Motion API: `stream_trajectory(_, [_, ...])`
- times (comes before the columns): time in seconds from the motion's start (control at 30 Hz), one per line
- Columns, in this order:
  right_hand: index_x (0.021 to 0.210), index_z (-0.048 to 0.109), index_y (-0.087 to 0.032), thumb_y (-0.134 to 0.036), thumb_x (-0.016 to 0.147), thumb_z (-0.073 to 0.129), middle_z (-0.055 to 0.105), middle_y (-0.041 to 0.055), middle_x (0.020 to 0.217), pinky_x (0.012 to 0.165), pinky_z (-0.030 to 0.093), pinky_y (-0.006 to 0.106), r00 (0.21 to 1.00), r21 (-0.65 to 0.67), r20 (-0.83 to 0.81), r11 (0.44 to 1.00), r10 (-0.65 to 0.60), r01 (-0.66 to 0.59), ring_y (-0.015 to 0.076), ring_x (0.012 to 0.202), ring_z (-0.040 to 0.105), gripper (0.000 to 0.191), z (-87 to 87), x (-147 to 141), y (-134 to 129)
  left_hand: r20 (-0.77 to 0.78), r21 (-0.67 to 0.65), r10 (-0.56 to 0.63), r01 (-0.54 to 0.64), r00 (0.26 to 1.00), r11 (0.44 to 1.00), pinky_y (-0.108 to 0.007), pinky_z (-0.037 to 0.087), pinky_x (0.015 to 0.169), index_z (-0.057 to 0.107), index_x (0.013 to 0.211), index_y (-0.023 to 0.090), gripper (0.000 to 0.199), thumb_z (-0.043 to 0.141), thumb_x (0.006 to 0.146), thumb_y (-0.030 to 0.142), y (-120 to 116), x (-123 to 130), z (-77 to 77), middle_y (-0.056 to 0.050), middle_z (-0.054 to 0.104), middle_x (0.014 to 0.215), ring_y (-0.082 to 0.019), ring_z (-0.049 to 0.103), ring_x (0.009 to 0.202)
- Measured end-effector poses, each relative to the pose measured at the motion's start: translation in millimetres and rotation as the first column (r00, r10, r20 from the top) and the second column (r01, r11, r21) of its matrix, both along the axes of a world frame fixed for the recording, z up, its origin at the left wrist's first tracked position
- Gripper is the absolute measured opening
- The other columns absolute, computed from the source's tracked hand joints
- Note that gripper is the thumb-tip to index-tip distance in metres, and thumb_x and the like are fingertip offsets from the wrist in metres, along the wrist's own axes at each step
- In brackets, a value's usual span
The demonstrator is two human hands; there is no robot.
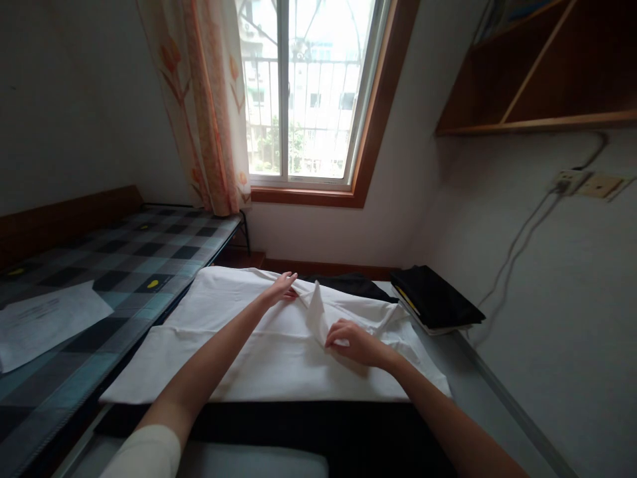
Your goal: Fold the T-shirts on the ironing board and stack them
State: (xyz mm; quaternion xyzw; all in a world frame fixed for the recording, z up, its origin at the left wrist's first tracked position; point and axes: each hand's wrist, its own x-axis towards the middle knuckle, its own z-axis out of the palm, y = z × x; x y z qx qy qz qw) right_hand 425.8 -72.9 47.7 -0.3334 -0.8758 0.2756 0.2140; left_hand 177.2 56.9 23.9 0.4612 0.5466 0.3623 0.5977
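A white piece of clothing, which looks like a shirt [239, 358], lies spread across the table in front of me. Near its far edge my left hand [281, 290] rests on the fabric, fingers stretched out and apart. My right hand [354, 342] is closed in a pinch on a raised fold of the white cloth, which stands up in a point between the two hands. Wrinkles run through the cloth on the right side. Black cloth [279, 421] shows under the near edge, and more dark cloth [355, 285] beyond the far edge.
At the back right of the grey table [462, 372] lies a black folder [438, 295] over some papers. A bed with a checked mattress [124, 265] stands to the left, bearing a paper sheet [54, 318]. Cables [515, 249] hang along the right wall, below a wooden shelf [542, 119].
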Motion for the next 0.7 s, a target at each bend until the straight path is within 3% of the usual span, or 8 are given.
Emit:
stream_trajectory(0.07, [0.084, 0.074, -0.025, -0.032, 0.086, 0.058, 0.071, 0.0038, 0.086, 0.078, 0.048, 0.030, 0.999, -0.089, 0.028, 0.996, 0.023, -0.020, 0.0181, 0.081, 0.062, 0.017, 0.4, 10, -13, 0.014, -0.014, 0.004, -0.003, 1.000, 1.000, -0.027, 0.052, 0.064, 0.029, 0.143, 0.019, 0.073, 0.060, 0.085, 0.051, 3, 0, -2.1, -0.002, 0.062, 0.077, -0.013, 0.063, 0.062])
stream_trajectory(0.17, [0.085, 0.071, -0.022, -0.041, 0.089, 0.051, 0.070, 0.0046, 0.082, 0.069, 0.047, 0.030, 0.962, -0.112, 0.075, 0.957, -0.262, 0.269, 0.0185, 0.074, 0.062, 0.028, -7.4, 40, -18, 0.047, -0.007, -0.066, 0.066, 0.997, 0.998, -0.026, 0.051, 0.063, 0.040, 0.138, 0.020, 0.074, 0.071, 0.077, 0.047, 0, -1, -7.8, -0.001, 0.063, 0.076, -0.013, 0.063, 0.062])
stream_trajectory(0.27, [0.097, 0.067, -0.022, -0.047, 0.089, 0.047, 0.069, 0.0039, 0.073, 0.067, 0.046, 0.031, 0.817, -0.063, 0.154, 0.820, -0.555, 0.569, 0.0213, 0.070, 0.064, 0.033, -21.2, 76, -12, 0.030, 0.076, -0.202, 0.199, 0.979, 0.977, -0.023, 0.047, 0.059, 0.061, 0.119, 0.015, 0.062, 0.080, 0.066, 0.042, -6, -2, -12.9, -0.001, 0.062, 0.073, -0.011, 0.059, 0.061])
stream_trajectory(0.37, [0.123, 0.057, -0.020, -0.048, 0.085, 0.050, 0.068, 0.0040, 0.072, 0.066, 0.045, 0.030, 0.684, -0.042, 0.210, 0.693, -0.698, 0.720, 0.0239, 0.072, 0.065, 0.048, -33.1, 100, -5, -0.045, 0.178, -0.271, 0.275, 0.961, 0.945, -0.022, 0.040, 0.053, 0.070, 0.104, 0.013, 0.053, 0.084, 0.059, 0.036, -10, 1, -13.6, 0.000, 0.060, 0.066, -0.009, 0.053, 0.057])
stream_trajectory(0.43, [0.133, 0.049, -0.017, -0.049, 0.085, 0.050, 0.067, 0.0037, 0.073, 0.065, 0.045, 0.030, 0.669, -0.097, 0.212, 0.666, -0.712, 0.740, 0.0235, 0.072, 0.065, 0.058, -37.0, 105, -1, -0.045, 0.213, -0.275, 0.278, 0.960, 0.937, -0.022, 0.035, 0.051, 0.072, 0.102, 0.012, 0.052, 0.085, 0.056, 0.032, -9, 4, -11.6, 0.002, 0.058, 0.062, -0.008, 0.050, 0.053])
stream_trajectory(0.53, [0.142, 0.039, -0.018, -0.049, 0.083, 0.053, 0.064, 0.0002, 0.071, 0.063, 0.046, 0.029, 0.699, -0.223, 0.150, 0.665, -0.699, 0.713, 0.0212, 0.069, 0.063, 0.068, -37.9, 101, 6, 0.046, 0.236, -0.198, 0.182, 0.979, 0.955, -0.022, 0.032, 0.050, 0.072, 0.103, 0.011, 0.053, 0.084, 0.054, 0.028, -7, 12, -6.5, 0.003, 0.057, 0.059, -0.007, 0.046, 0.050])
stream_trajectory(0.7, [0.146, 0.031, -0.013, -0.044, 0.082, 0.055, 0.061, -0.0020, 0.064, 0.063, 0.046, 0.028, 0.709, -0.422, 0.102, 0.615, -0.698, 0.666, 0.0201, 0.068, 0.064, 0.075, -38.2, 90, 17, 0.205, 0.254, -0.096, 0.042, 0.974, 0.966, -0.023, 0.041, 0.058, 0.070, 0.105, 0.012, 0.055, 0.083, 0.053, 0.022, 1, 21, 1.8, -0.003, 0.065, 0.075, -0.009, 0.055, 0.059])
